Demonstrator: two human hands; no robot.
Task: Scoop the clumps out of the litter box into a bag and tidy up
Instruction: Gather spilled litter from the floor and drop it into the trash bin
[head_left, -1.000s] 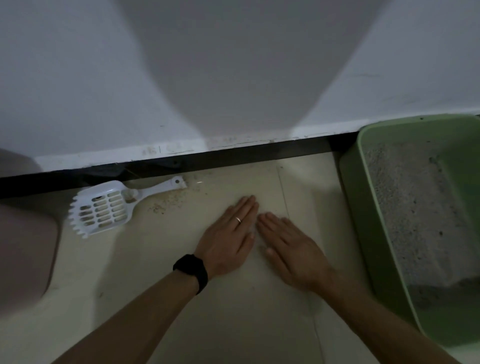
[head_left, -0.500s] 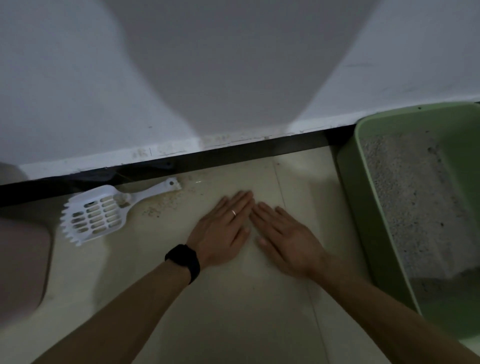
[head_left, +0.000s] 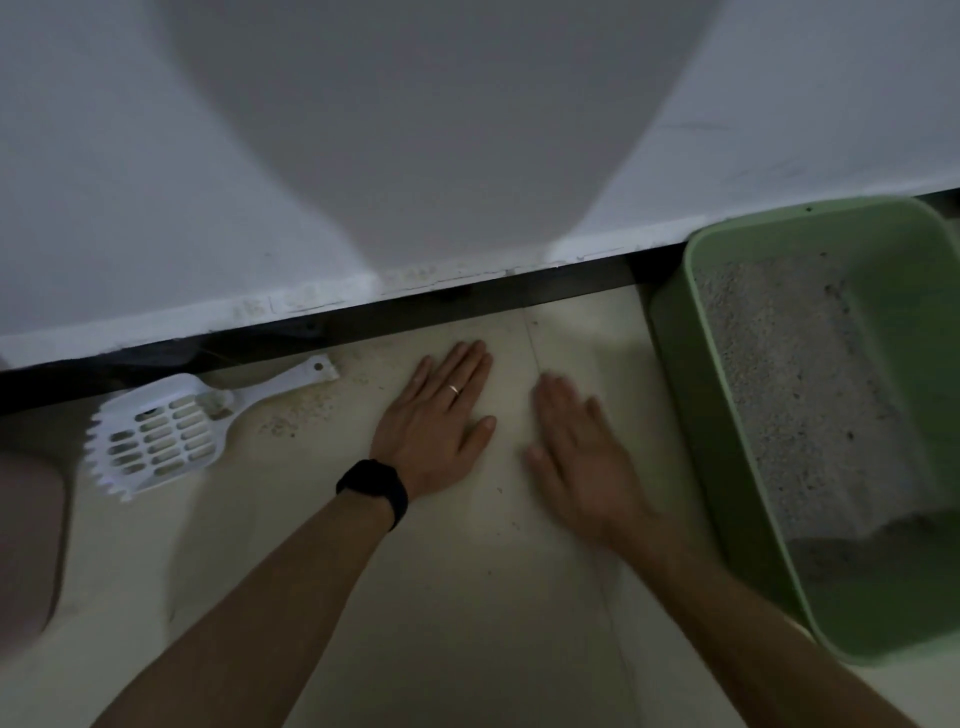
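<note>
A green litter box (head_left: 691, 374) stands on the floor at the right, with grey litter (head_left: 795, 395) heaped along its left inner side. A white slotted scoop (head_left: 166, 431) lies flat on the floor at the left, handle pointing right toward the wall. My left hand (head_left: 436, 421), with a ring and a black wristband, lies flat with straight fingers on the floor between scoop and box. My right hand (head_left: 582, 457) is flat and blurred beside it, a gap between the two. Neither hand holds anything. No bag is in view.
A white wall with a dark baseboard gap (head_left: 467, 301) runs along the back. Scattered litter grains (head_left: 291, 421) lie on the pale floor tiles near the scoop handle. A rounded pinkish shape (head_left: 26, 545) fills the left edge.
My hands, which touched fingertip to fingertip, have drawn apart; the right hand has slid right toward the litter box. The scoop and the box stay in place.
</note>
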